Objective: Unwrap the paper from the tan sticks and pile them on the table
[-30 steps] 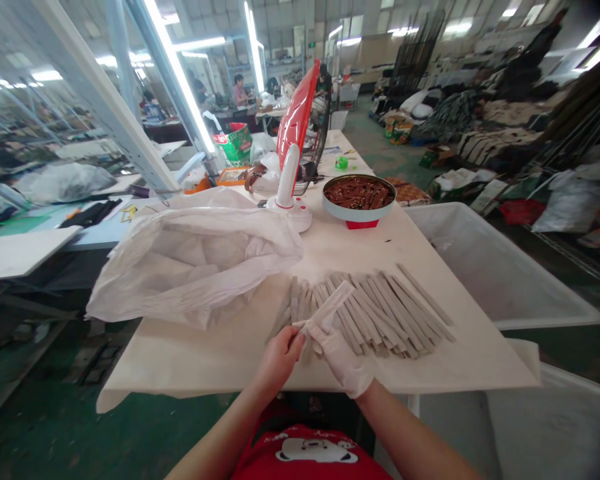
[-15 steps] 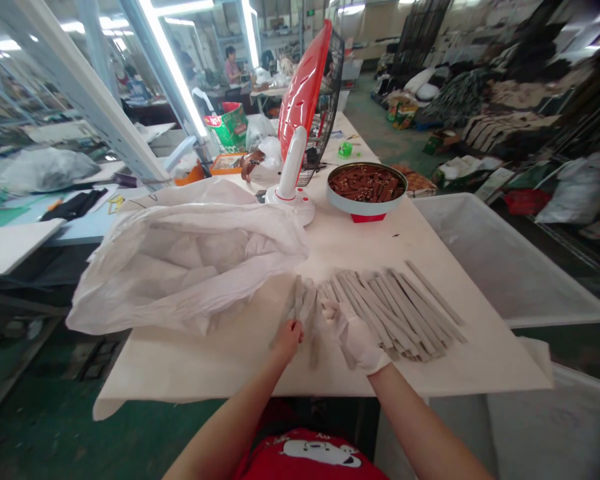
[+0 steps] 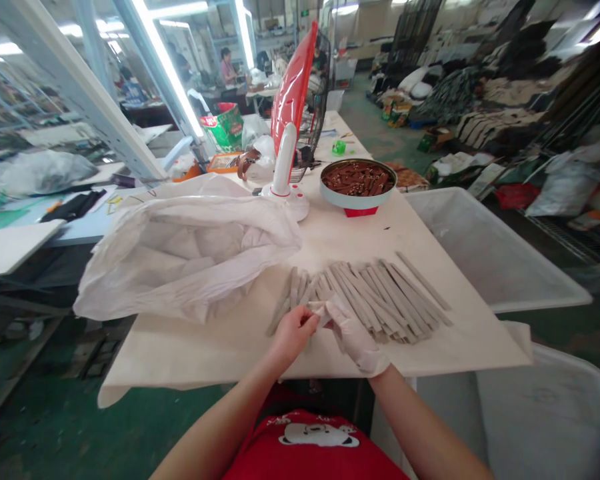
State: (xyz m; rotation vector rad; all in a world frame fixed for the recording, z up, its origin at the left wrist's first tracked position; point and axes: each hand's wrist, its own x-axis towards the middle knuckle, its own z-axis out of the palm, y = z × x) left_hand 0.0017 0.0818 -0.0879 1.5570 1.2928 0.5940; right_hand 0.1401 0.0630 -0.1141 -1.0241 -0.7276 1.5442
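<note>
The left hand [image 3: 293, 335] and the gloved right hand [image 3: 353, 339] meet, fingers curled nearly closed; I cannot tell if they hold anything. Grey strips [image 3: 380, 300] lie on the surface [image 3: 215, 353], mostly far right.

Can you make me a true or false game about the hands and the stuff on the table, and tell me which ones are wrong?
1. Both hands wear gloves. False: only the right hand does; the left hand is bare.
2. Lots of grey strips lie on the table. True.
3. The fan has a green back. False: its back is red.
4. The round tin holds brown pieces. True.
5. The tin stands on the floor. False: it sits on something red on the table.
</note>
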